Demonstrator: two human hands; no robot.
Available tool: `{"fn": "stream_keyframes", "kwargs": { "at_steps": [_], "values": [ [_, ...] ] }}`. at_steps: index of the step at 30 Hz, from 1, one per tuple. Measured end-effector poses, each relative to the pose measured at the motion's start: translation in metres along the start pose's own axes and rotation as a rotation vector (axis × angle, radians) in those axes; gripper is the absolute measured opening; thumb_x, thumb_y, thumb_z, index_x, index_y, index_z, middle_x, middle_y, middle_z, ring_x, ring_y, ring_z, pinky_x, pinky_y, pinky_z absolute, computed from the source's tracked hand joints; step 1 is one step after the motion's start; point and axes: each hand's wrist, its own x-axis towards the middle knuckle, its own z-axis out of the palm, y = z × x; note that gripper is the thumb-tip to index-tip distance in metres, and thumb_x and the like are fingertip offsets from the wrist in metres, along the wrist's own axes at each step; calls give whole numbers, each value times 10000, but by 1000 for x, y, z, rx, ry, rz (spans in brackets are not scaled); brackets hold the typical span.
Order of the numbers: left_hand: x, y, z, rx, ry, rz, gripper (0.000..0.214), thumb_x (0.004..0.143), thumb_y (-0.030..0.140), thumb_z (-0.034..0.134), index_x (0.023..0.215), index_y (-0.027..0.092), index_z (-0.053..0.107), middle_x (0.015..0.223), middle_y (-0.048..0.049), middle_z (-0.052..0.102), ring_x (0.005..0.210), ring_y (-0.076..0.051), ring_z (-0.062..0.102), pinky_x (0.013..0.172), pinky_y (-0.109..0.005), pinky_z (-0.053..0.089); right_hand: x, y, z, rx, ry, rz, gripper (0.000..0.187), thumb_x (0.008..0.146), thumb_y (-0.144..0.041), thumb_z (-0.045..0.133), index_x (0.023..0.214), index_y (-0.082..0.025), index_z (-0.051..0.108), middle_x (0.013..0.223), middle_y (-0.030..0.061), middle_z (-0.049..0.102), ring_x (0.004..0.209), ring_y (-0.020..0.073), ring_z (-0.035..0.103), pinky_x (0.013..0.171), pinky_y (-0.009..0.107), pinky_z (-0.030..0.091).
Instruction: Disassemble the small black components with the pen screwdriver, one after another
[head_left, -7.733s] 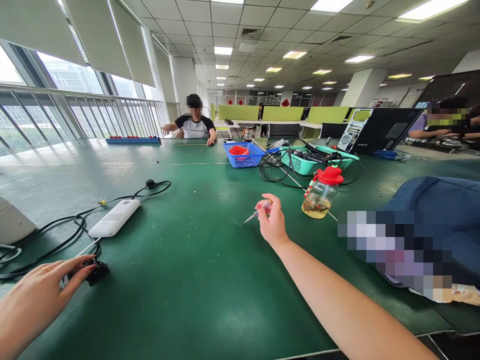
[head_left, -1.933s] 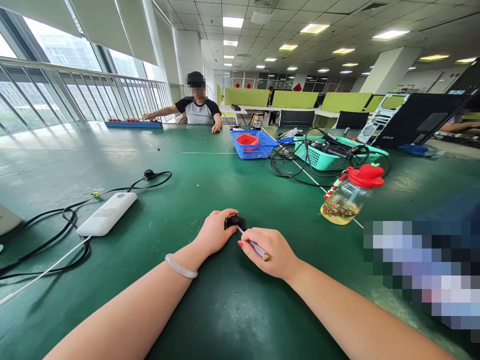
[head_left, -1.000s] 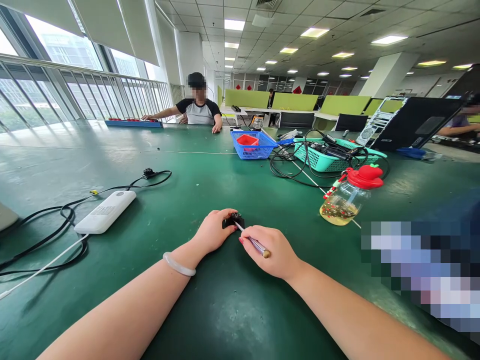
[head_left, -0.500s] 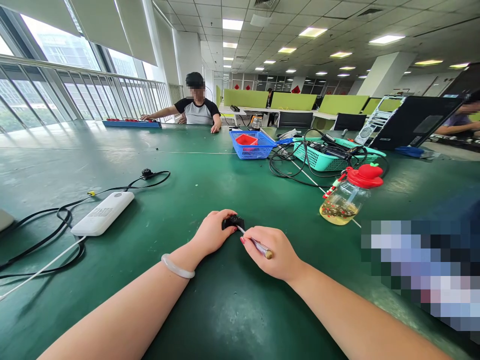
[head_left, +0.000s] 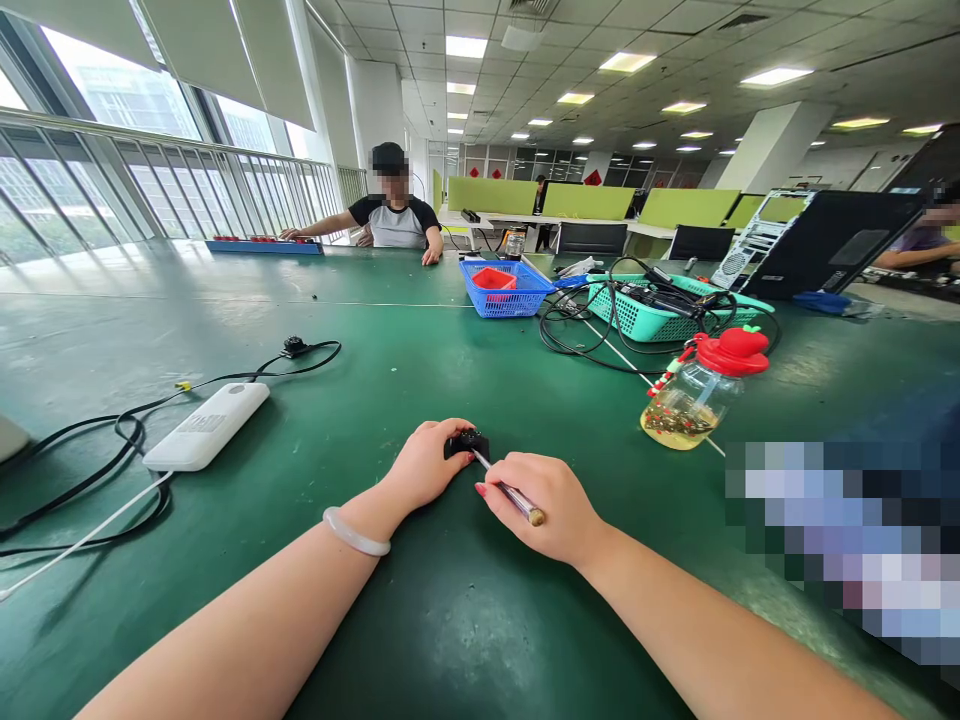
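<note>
Black part (head_left: 470,441) from far left to centre, left fingers (head_left: 456,425) tight around it, right fingers (head_left: 517,469) around screwdriver (head_left: 525,506).

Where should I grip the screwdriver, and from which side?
Probably by the screwdriver handle, from the right: this thicker end slants toward the wearer's right, where the right hand holds it. The thin shaft points into the black part, and the left hand crowds that end.

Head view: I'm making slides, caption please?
Left hand holding small black part; right hand holding slim silver-shafted screwdriver to it.
</note>
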Motion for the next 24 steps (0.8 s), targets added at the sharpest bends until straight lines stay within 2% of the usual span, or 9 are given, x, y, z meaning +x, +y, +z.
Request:
{"fn": "stream_keyframes", "kwargs": {
  "at_steps": [6, 13, 20, 24],
  "values": [
    [-1, 1, -1, 0, -6, 10, 357, 783, 184, 613, 1132, 255, 629, 1115, -19, 694, 1108, -235, 571, 993, -389, 467, -1, 0, 0, 8, -100, 29, 214, 919, -324, 520, 763, -196, 590, 658, -17, 561, 543, 96, 463, 555, 225, 330],
    [-1, 1, -1, -4, -14, 7, 348, 796, 205, 618, 1140, 258, 631, 1131, -24, 691, 1118, -235, 568, 992, -385, 468, 0, 1, 0, 20, -19, 21, 249, 932, -294, 491, 734, -189, 600, 628, -13, 545, 543, 96, 457, 561, 228, 327],
    [-1, 2, -2, -5, -23, -14, 373, 797, 212, 619, 1167, 262, 620, 1151, -23, 681, 1154, -234, 550, 1014, -381, 455, 0, -1, 0, 26, -48, 46, 257, 925, -285, 496, 706, -187, 586, 608, -23, 525, 521, 87, 431, 538, 226, 305],
    [-2, 1, -2, -6, -22, -12, 364, 797, 221, 625, 1159, 263, 624, 1139, -25, 683, 1150, -234, 552, 1011, -381, 457, 0, 0, 1, 33, -7, 22, 290, 936, -275, 472, 680, -184, 572, 583, -20, 504, 520, 92, 422, 537, 234, 296]
  ]
}}
